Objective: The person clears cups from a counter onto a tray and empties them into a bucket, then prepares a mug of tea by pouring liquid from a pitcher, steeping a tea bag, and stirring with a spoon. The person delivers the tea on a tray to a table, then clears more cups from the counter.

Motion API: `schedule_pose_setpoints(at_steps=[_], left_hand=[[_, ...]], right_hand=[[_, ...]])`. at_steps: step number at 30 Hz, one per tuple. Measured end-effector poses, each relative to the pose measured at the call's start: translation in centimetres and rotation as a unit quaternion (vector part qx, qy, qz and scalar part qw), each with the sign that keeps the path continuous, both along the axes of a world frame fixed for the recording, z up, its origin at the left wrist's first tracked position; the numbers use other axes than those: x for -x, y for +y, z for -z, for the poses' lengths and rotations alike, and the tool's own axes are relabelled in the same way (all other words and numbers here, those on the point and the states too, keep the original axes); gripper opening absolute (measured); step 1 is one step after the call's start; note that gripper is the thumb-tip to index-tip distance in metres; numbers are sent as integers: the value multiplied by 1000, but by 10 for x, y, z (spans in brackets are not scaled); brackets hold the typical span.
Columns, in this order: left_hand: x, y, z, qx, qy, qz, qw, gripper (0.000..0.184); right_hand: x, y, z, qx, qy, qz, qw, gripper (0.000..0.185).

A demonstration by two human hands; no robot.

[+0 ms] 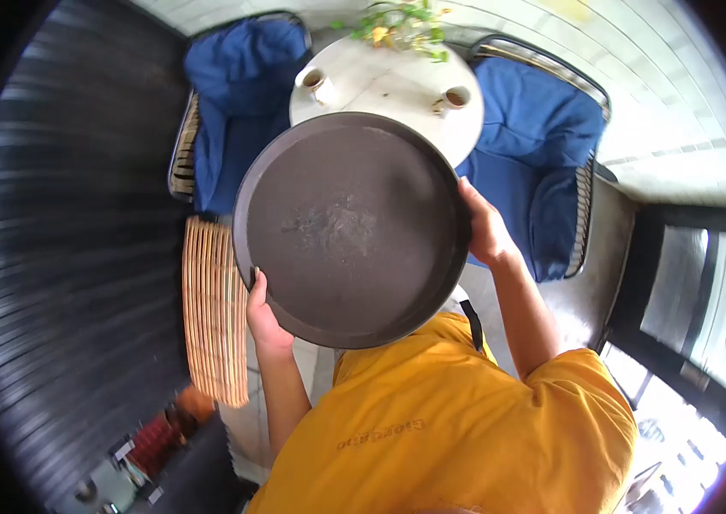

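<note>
A large round dark brown tray [363, 274] is held up in front of my body, with a whitish scuffed patch near its middle. My left hand [267, 319] grips its lower left rim, the thumb on the edge and the other fingers hidden underneath. On the right side, my right hand [484, 224] is closed on the rim, its fingers mostly hidden below. Beyond the tray, a round white marble table [363, 79] bears one cup [314, 80] on the left and another cup [456, 97] on the right.
Chairs with blue cushions stand left [239, 86] and right [534, 111] of the table. A plant [401, 30] is at its back. A slatted wooden piece [211, 317] lies left of the tray. A black-framed glass panel [688, 283] is at the right.
</note>
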State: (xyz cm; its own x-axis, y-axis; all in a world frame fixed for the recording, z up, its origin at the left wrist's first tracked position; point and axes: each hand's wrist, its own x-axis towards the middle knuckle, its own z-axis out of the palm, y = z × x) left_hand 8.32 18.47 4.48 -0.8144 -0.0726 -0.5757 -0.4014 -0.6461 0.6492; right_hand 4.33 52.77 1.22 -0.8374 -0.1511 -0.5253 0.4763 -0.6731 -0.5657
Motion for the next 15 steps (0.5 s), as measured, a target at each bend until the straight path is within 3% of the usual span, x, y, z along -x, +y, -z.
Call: schedule_pose_setpoints(at_steps=[1,6,8,9,11,15], left_hand=[[2,-1,1,16,0,17,1000,41],[18,-11,-3,22,12,146,989,45],[20,-11,-11,121,-5,179,976,48],[19,-11,-14,117,0,204,972,48],[10,-10,-22,54,10,308,950,49],[-35,10,-31,-92,54,411,905,53]], right_hand=[[-12,-8,-23,-54,-11,40,998,43],[-92,-38,-27,-172,11,244,954,36],[-131,-50,-31,-202,9,312,928,34],[-151,-55,-28,-223,-8,347,911,36],[-195,-74,-42,-211,-10,415,885,36],[-295,-100,-41,-197,28,540,818,36]])
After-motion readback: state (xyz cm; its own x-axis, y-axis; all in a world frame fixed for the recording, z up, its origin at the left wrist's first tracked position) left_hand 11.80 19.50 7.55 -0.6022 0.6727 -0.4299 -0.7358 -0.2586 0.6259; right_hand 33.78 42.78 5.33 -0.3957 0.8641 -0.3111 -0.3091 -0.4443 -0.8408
